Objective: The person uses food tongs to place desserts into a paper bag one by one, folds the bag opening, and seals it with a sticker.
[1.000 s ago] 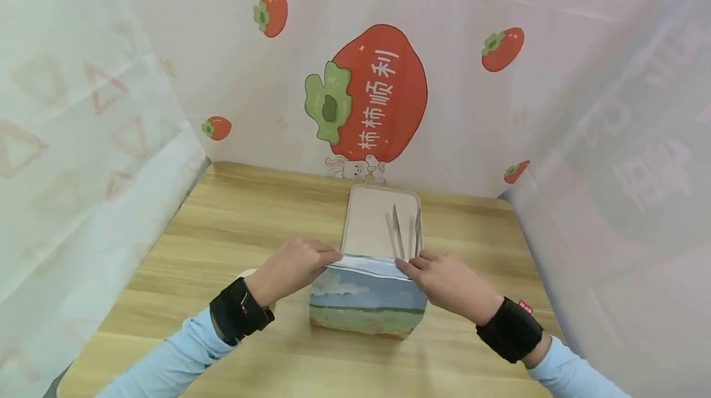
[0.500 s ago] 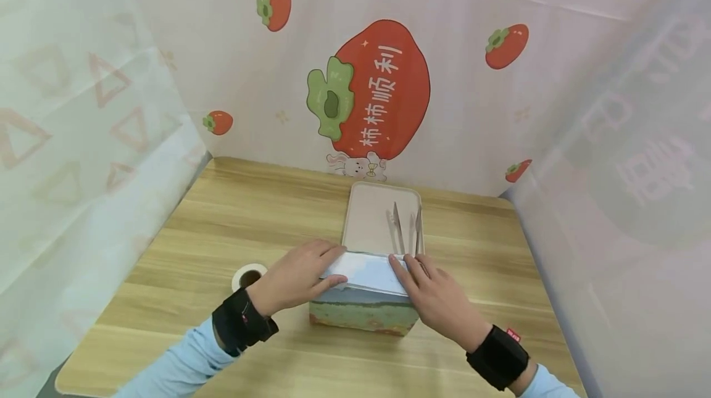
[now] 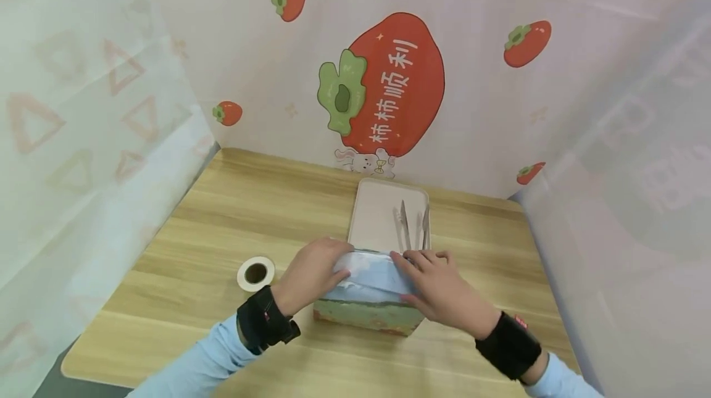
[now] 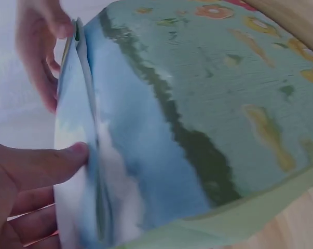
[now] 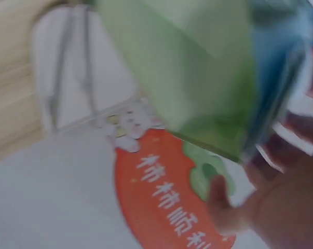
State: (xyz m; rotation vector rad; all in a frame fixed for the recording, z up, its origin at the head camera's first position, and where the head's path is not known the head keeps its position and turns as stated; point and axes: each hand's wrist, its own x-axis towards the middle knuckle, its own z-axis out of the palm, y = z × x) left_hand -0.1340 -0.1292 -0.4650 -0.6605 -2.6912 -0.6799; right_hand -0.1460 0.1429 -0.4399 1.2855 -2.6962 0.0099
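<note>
A paper bag [image 3: 366,315] printed with a blue sky, a green field and flowers stands on the table, its top folded over towards me. My left hand [image 3: 312,273] grips the left end of the fold, thumb [image 4: 68,158] on the near face and fingers behind. At the fold's right end my right hand [image 3: 444,290] holds on, its thumb in front and several fingers over the far edge. The right wrist view is blurred and shows the bag's plain green side [image 5: 192,67] by that hand. The bag's inside is hidden.
A roll of white tape [image 3: 256,273] lies left of the bag, close to my left wrist. Behind the bag sits a pale tray [image 3: 374,213] with slim metal tools [image 3: 405,225] on its right side. Printed curtains [image 3: 472,108] enclose the wooden table [image 3: 222,213].
The bag's top edge has been folded forward and down over its near face, both hands moving with it. The tape roll, mostly hidden before, now shows fully. The head view has shifted slightly.
</note>
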